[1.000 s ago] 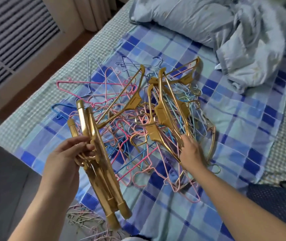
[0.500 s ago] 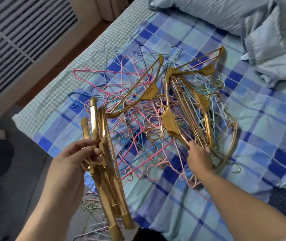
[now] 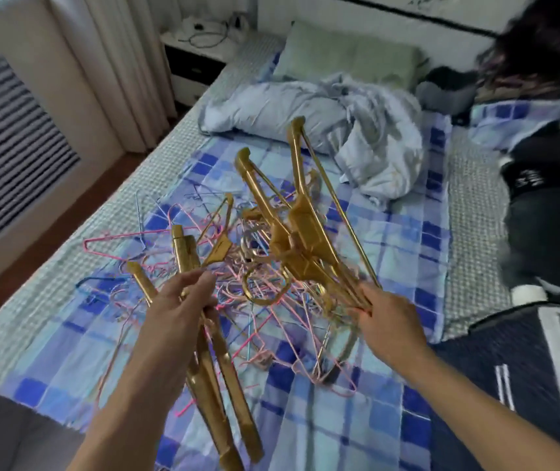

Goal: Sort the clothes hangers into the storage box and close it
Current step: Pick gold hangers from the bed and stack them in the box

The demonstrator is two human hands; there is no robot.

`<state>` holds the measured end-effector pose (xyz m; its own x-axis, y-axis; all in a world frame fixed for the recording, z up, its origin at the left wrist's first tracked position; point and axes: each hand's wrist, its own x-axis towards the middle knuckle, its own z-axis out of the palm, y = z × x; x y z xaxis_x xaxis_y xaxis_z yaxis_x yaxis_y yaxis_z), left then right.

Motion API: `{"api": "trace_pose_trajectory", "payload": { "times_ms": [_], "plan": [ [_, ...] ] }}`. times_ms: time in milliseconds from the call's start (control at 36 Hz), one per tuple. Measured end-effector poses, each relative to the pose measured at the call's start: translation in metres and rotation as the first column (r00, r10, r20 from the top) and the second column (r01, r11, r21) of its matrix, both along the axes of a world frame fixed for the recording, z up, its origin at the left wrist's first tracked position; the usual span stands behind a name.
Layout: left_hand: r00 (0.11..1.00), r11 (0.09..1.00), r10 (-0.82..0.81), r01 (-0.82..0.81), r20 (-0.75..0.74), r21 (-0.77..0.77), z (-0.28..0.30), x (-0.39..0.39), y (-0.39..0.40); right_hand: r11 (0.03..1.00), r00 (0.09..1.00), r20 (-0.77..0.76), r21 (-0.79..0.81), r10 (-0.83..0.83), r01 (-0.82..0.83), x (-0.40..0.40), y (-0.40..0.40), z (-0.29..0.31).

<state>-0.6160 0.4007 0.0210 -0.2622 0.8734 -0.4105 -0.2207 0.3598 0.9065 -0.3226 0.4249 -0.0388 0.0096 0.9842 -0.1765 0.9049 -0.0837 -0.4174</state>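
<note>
Right hand (image 3: 385, 329) pinches gold hangers (image 3: 300, 232) rising away from its fingers; left hand (image 3: 173, 314) grips a gold bundle (image 3: 217, 365) pointing down.

Glossy gold plastic hangers (image 3: 300, 232), thin coated wire hangers (image 3: 272, 321), matt checked cloth sheet (image 3: 390, 239), crumpled cloth quilt (image 3: 373, 137)

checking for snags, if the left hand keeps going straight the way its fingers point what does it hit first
Probably the tangled pile of thin wire hangers just beyond the left hand, which grips a gold hanger bundle; depth is uncertain.

Bare forearms, seemingly no sleeves, unadorned hands
</note>
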Motion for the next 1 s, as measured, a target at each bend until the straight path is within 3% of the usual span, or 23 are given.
{"api": "trace_pose_trajectory", "payload": {
  "times_ms": [111, 194, 417, 556, 722, 889, 1000],
  "plan": [
    [0.969, 0.978, -0.208, 0.204, 0.132, 0.044, 0.039, 0.048, 0.002, 0.989, 0.988, -0.084, 0.062, -0.127, 0.133, 0.028, -0.036, 0.061],
    [0.93, 0.932, -0.347, 0.328, 0.118, 0.156, 0.074, 0.084, 0.002, 0.974, 0.982, -0.086, 0.139, -0.167, 0.178, 0.053, -0.062, 0.095],
    [0.894, 0.879, -0.426, 0.373, 0.141, 0.296, 0.132, 0.178, -0.014, 0.947, 0.944, -0.231, 0.166, -0.233, 0.275, 0.117, -0.129, 0.14],
    [0.821, 0.871, -0.485, 0.421, 0.301, 0.255, 0.169, 0.239, -0.046, 0.939, 0.872, -0.405, 0.084, -0.274, 0.334, 0.165, -0.176, 0.155],
    [0.819, 0.837, -0.538, 0.494, 0.198, 0.234, 0.196, 0.307, -0.079, 0.965, 0.84, -0.507, 0.055, -0.193, 0.255, 0.216, -0.219, 0.158],
    [0.901, 0.915, -0.392, 0.359, 0.187, 0.185, 0.234, 0.379, -0.126, 0.999, 0.826, -0.563, 0.011, -0.028, 0.041, 0.268, -0.245, 0.172],
    [0.909, 0.925, -0.362, 0.322, 0.208, 0.202, 0.246, 0.405, -0.153, 0.999, 0.827, -0.562, 0.031, -0.005, 0.028, 0.293, -0.25, 0.177]
  ]
}}
